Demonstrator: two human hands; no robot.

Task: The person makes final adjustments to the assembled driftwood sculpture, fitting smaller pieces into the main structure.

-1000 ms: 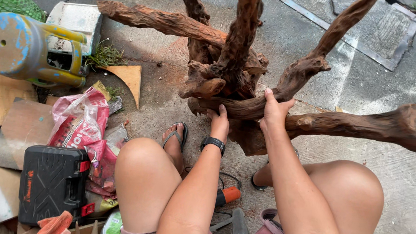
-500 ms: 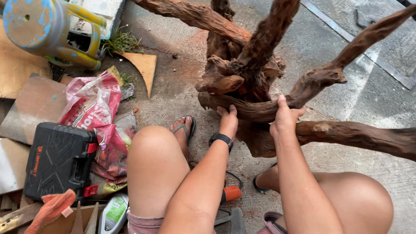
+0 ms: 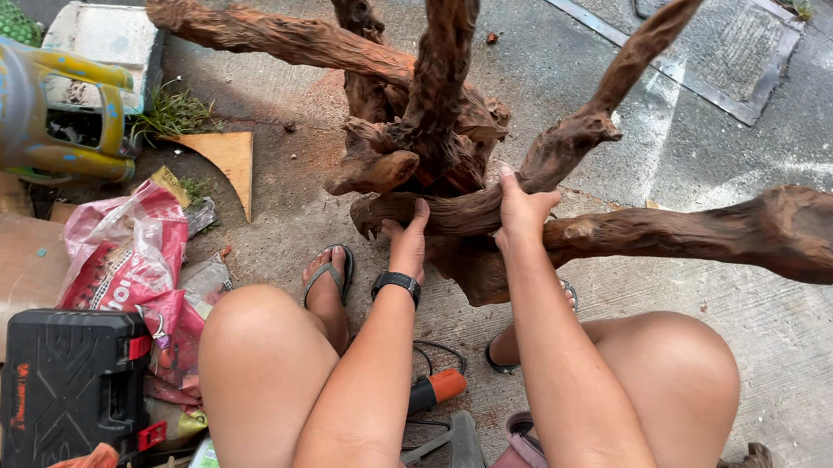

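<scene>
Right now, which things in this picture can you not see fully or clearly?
- Driftwood piece, head view: its branches run past the top and right edges.
- Left hand and right hand: the palms press on the wood, so the grip is hidden.
- Orange-tipped tool: the left forearm covers most of it.
- Black tool case: cut off by the bottom edge.
- Right foot: mostly hidden behind the right forearm.

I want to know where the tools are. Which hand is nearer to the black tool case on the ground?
Left. The left hand rests on the driftwood root, on the side toward the black tool case. The right hand holds the same root farther from the case.
</scene>
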